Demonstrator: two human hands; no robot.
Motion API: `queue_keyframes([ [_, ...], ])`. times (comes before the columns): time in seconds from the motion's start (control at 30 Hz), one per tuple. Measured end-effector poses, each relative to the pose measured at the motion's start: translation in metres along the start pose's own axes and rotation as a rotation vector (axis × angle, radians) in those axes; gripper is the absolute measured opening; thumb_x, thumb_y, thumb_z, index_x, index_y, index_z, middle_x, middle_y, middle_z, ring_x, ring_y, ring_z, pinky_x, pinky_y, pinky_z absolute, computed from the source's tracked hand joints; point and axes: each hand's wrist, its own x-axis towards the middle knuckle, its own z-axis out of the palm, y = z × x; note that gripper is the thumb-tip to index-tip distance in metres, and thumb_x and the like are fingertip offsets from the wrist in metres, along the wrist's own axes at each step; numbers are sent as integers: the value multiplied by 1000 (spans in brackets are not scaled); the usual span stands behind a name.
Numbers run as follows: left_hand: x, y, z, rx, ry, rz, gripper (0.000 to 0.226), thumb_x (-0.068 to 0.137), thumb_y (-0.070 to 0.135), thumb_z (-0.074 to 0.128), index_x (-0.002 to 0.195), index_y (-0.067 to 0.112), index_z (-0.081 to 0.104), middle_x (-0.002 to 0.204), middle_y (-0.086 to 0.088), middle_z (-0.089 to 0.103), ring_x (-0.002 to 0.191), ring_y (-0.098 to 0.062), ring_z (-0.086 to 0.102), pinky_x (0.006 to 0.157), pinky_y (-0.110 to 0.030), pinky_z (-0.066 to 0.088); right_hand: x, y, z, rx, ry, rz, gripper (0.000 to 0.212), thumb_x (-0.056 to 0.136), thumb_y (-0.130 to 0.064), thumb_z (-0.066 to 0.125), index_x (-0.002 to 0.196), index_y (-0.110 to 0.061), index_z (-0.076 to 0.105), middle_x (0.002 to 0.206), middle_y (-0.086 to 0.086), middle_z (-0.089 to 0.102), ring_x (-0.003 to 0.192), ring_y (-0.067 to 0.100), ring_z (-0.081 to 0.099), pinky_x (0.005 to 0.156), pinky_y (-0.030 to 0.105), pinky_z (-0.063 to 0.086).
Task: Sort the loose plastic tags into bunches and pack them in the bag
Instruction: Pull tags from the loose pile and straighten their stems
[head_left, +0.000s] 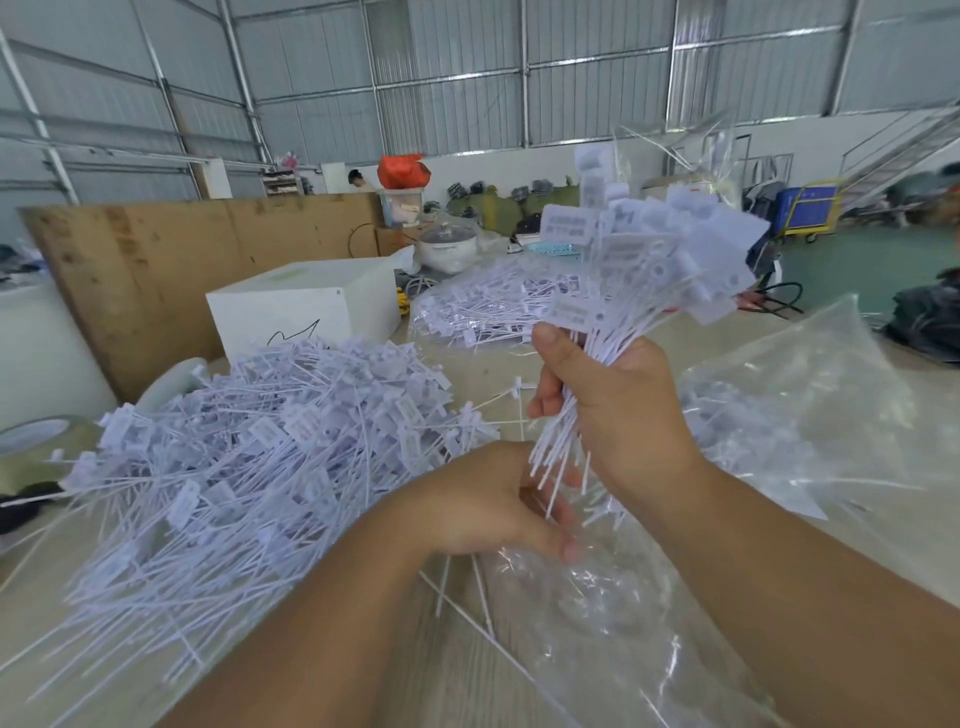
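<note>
The right hand (602, 400) is wrapped round the stems of a bunch of tags (644, 270), gripping it mid-length and holding it upright above the counter (498, 364), flat label heads fanned out at the top and thin tails hanging below the fist. That grip likely keeps the stems parallel so the bunch stays together. The left hand (498, 504) is just below, fingers loosely curled at the dangling tail ends; it appears to be touching or evening them, though whether it pinches any single tail I cannot tell. Directly under and to the right of both hands lies the clear plastic bag (779, 467), crumpled and open-looking, with some tags already showing through it, so the bunch is held close to where it must go.

The tags are white plastic, each a small rectangular label with faint print on a long thin strap. A large loose pile (249, 467) spreads over the near left of the counter, and another heap (483, 306) lies farther back. A white box (306, 306) stands beyond the near pile.
</note>
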Motion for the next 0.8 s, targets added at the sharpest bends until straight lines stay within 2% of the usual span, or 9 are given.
queue_keyframes([
  [0.1,-5,-4,-12,67,58,-36,36,70,24,87,95,26,61,77,19,65,70,4,60,67,-13,46,-13,18,-4,-112,-88,30,34,87,-12,70,54,-12,60,44,3,54,40,14,52,48,20,45],
  [0.2,-7,-6,-20,173,134,-38,29,74,10,78,76,30,58,62,25,59,56,7,54,53,-8,40,-23,39,-3,-162,-198,115,29,85,-7,72,57,-8,63,47,2,58,45,13,54,51,23,46],
  [0.3,-6,-8,-16,375,179,-41,36,82,0,59,65,32,53,64,15,59,62,-3,55,53,-13,39,-26,50,-6,-139,-252,205,20,83,-1,72,65,-8,67,56,2,63,54,14,59,58,27,49],
  [0.43,-3,-14,-15,416,213,-100,26,82,0,52,71,22,52,75,1,58,67,-11,54,55,-24,39,-28,53,-11,-241,-388,231,9,82,7,70,76,1,69,66,-5,66,65,4,62,67,15,50],
  [0.5,-4,-13,-16,379,230,-99,23,82,-1,53,75,21,56,77,1,61,70,-12,57,58,-25,42,-27,48,-7,-220,-368,220,14,87,4,65,77,-4,71,67,-7,67,66,2,63,67,15,50],
  [0.6,-7,-4,-17,208,286,-43,42,81,-2,52,70,37,58,70,18,62,65,2,56,59,-19,41,-20,35,-2,-204,-200,78,29,93,-5,60,65,-10,65,50,-3,60,50,8,57,56,18,47],
  [0.67,-8,3,-15,171,277,-22,50,81,-3,50,72,45,59,79,20,65,68,5,58,59,-14,43,-14,26,-2,-216,-93,-6,30,94,-10,61,63,-11,61,42,-2,52,40,9,50,47,17,45],
  [0.73,-6,7,-10,164,231,-11,43,82,-2,51,79,40,59,87,15,67,76,-2,62,64,-17,49,-13,22,-2,-223,-45,-26,35,93,-15,63,59,-20,60,39,-5,47,35,8,45,40,17,40],
  [0.8,-5,9,-4,155,178,-5,26,83,6,60,87,32,61,88,11,69,74,-5,63,68,-23,50,-13,23,-1,-234,-17,-16,42,92,-20,65,51,-26,56,40,-8,45,37,7,43,41,19,39],
])
